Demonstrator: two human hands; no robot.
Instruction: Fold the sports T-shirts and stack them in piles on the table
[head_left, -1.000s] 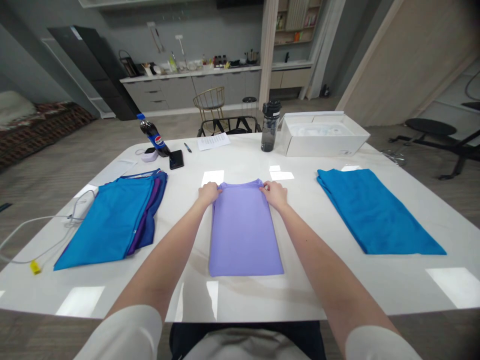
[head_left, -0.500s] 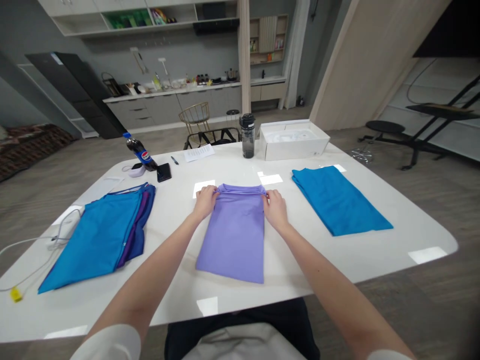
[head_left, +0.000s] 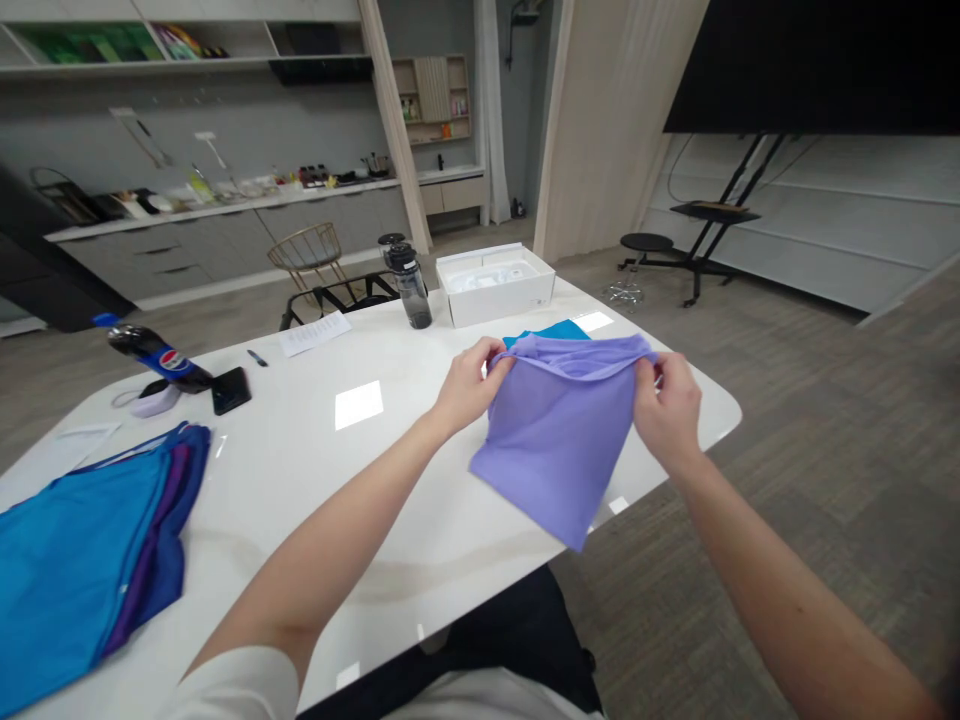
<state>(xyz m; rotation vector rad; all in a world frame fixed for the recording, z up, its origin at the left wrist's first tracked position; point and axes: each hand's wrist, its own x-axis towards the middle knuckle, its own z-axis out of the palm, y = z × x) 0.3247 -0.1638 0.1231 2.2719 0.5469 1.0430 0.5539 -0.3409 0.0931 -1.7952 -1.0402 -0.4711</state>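
A light purple folded garment [head_left: 559,435] hangs between my two hands on the right side of the table. My left hand [head_left: 472,385] pinches its upper left corner between thumb and fingers. At the upper right corner, my right hand [head_left: 670,410] is closed on the same cloth. The top edge sags a little, and the lower end droops near the table's right edge. Behind it, a bright blue folded garment [head_left: 559,329] is mostly hidden. Far from both hands, at the left, lies a pile with a blue garment [head_left: 82,550] on top and darker purple and navy cloth under it.
On the white table [head_left: 300,480] stand a dark shaker bottle [head_left: 410,285] and an open white box [head_left: 499,297]. A cola bottle [head_left: 161,357], a phone [head_left: 231,390], a pen [head_left: 257,357] and a printed sheet [head_left: 315,334] lie toward the left.
Both hands have lifted the light purple garment off the table's middle and carried it right, over the blue garment there. My view has turned to the right.
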